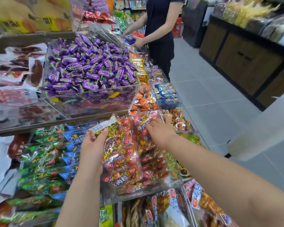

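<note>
Left hand [93, 145] grips a red-and-gold snack bag [119, 138] by its left edge, thumb on top, above the clear bin [146, 191]; right hand [161, 131], fingers spread, rests on red bags [142, 122] at the bin's far edge; purple sweets [90, 66] heaped beyond.

Red-and-gold snack bag [121, 145], purple-and-green candies [90, 66], green packets [41, 151], blue packets [168, 94]

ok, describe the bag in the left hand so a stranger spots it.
Find the big pile of purple candies. Below it, right of the green bags and blue bags, is the red bag in the left hand: the only one with a white barcode strip on top.
</note>
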### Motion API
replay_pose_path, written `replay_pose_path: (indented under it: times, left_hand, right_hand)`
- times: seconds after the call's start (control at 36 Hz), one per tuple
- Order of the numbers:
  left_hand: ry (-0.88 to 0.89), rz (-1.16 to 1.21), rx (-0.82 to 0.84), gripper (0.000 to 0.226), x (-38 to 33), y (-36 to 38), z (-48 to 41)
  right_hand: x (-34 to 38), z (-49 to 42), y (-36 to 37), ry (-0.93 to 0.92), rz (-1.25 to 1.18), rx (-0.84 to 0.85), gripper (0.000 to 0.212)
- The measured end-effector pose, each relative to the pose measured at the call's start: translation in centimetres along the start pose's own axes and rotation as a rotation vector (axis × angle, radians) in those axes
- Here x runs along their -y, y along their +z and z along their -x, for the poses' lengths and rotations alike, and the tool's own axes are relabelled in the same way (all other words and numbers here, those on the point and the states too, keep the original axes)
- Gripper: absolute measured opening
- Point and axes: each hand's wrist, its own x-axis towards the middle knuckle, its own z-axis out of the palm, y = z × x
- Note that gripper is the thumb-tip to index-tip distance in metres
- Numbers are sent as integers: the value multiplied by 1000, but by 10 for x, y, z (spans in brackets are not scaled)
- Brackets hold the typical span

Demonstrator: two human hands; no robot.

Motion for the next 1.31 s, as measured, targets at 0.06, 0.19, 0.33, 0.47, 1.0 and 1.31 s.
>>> replay_pose_path:
  times: [0.06, 0.19, 0.33, 0.47, 1.0, 1.31]
  left_hand:
    - [4, -14, -1, 83, 0, 1, -1]
    - [13, -43, 12, 82, -3, 4, 1]
    - [7, -55, 27, 81, -4, 6, 0]
    - [-95, 74, 82, 84, 0, 0, -10]
    - [-111, 250, 137, 13, -18, -1, -1]
    - [-350, 363, 460, 30, -30, 30, 22]
  right_hand:
    - [3, -6, -7, 28, 67, 13, 44]
    - [14, -24, -16, 38, 269, 82, 55]
    - [33, -21, -2, 154, 144, 93, 81]
    - [33, -13, 27, 191, -118, 120, 118]
    - [8, -27, 16, 99, -197, 191, 110]
    - [7, 56, -27, -69, -1127, -486, 57]
